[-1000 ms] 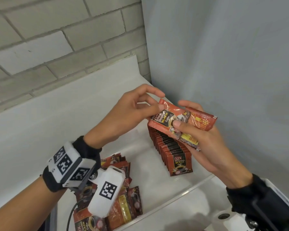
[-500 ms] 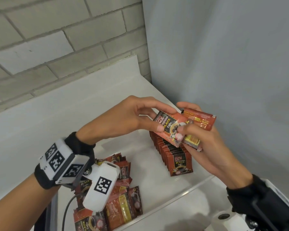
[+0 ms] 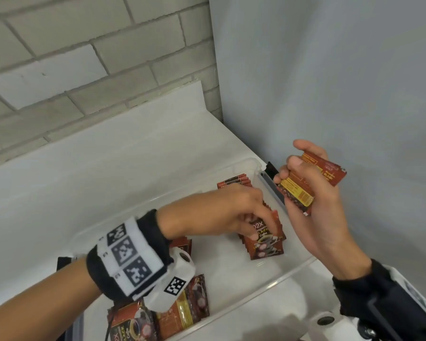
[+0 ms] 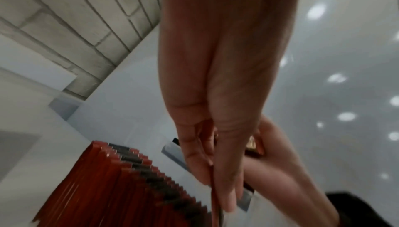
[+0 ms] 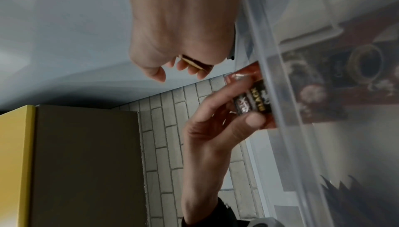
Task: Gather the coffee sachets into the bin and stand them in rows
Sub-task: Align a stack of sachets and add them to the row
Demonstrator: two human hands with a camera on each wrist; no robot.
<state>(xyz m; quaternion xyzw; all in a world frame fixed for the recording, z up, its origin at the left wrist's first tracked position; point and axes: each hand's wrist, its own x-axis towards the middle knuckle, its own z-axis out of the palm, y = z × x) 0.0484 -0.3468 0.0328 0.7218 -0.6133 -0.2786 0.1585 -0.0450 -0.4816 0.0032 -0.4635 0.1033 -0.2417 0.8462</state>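
Left hand down inside clear bin, thumb and fingers pinching one coffee sachet upright at near end of standing row. Row stretches away beyond that hand toward far wall of bin. Right hand raised just to the right, outside bin's edge, fingers curled round small stack of sachets, yellow back panel facing up. Loose heap of sachets lies flat under left wrist, well apart from row. Bin sits on white counter below brick wall.
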